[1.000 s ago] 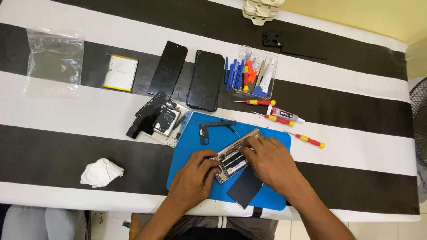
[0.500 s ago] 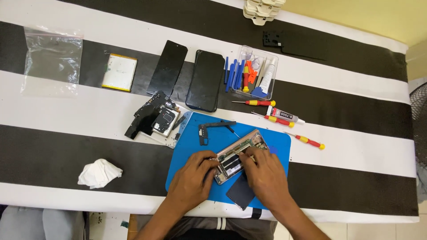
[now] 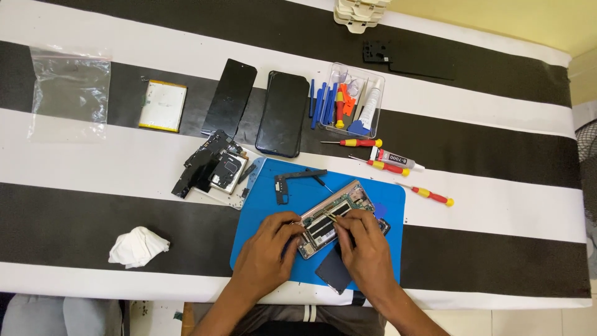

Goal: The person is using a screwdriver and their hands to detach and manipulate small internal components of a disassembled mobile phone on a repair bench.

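At lower centre of the frame, on the blue mat, an opened phone chassis is lying with its long axis running from lower left to upper right, its circuit boards facing up. The left hand is pressing against the chassis's lower-left end, its fingers closed on the frame edge. The right hand is resting over the lower-right side, its grip pinched together on a thin tweezer-like tool whose tip is pointing up-left into the chassis; the right hand is the nearer to the boards. A dark flat panel is lying on the mat just below the chassis, partly under the right hand. A black bracket is sitting on the mat's upper left. Above and right of the mat, three red-and-yellow screwdrivers and a small white glue tube with a dark label band are lying on the desk. A clear tray of blue pry tools is standing at upper centre, beside two black phone panels. A white-faced battery and a clear plastic bag are lying at upper left; a crumpled white cloth is lying at lower left.
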